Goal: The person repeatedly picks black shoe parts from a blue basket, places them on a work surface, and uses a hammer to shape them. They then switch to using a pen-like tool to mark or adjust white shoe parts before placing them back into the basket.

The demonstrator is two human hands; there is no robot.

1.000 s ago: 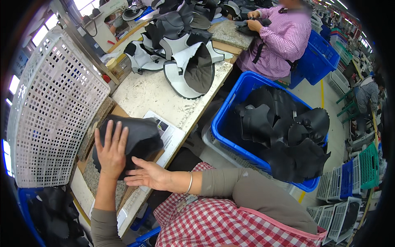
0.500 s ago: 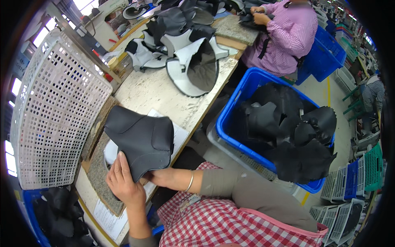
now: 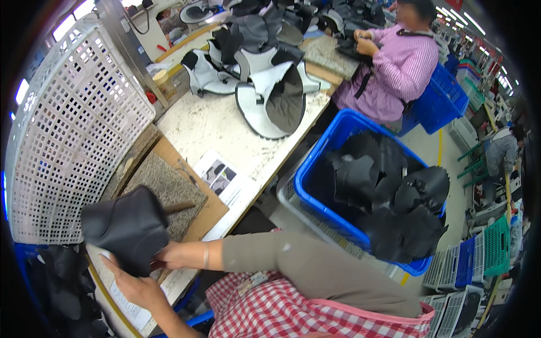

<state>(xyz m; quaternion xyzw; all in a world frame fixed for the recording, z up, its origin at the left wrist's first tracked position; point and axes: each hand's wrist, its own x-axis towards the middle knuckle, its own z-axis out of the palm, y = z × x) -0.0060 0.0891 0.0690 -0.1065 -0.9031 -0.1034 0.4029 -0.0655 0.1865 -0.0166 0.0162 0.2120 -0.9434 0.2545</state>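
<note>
A black leather boot upper (image 3: 127, 228), with seams stitched across it, is held up over the near left end of the workbench. Its lower edge is gripped by my left hand (image 3: 135, 287), the fingers partly behind the leather. My right hand (image 3: 166, 256) reaches in from the right and holds the same upper at its lower right edge; its fingertips are hidden. Just beyond the upper lies a speckled stone slab (image 3: 163, 188) with a brown stick-like handle (image 3: 179, 207) on it. A thin metal tool (image 3: 189, 173) rests by the slab's far edge.
White-lined boot uppers (image 3: 270, 107) are heaped farther along the bench (image 3: 191, 121), past a sheet with pictures (image 3: 217, 174). A white perforated crate (image 3: 79, 129) leans at left. To the right stands a blue bin (image 3: 307, 180) of black pieces. A co-worker (image 3: 394, 73) sits beyond.
Both hands have carried the boot upper left and nearer to me, turning it. The slab, the handle and the picture sheet behind it have come into sight. The view has shifted slightly.
</note>
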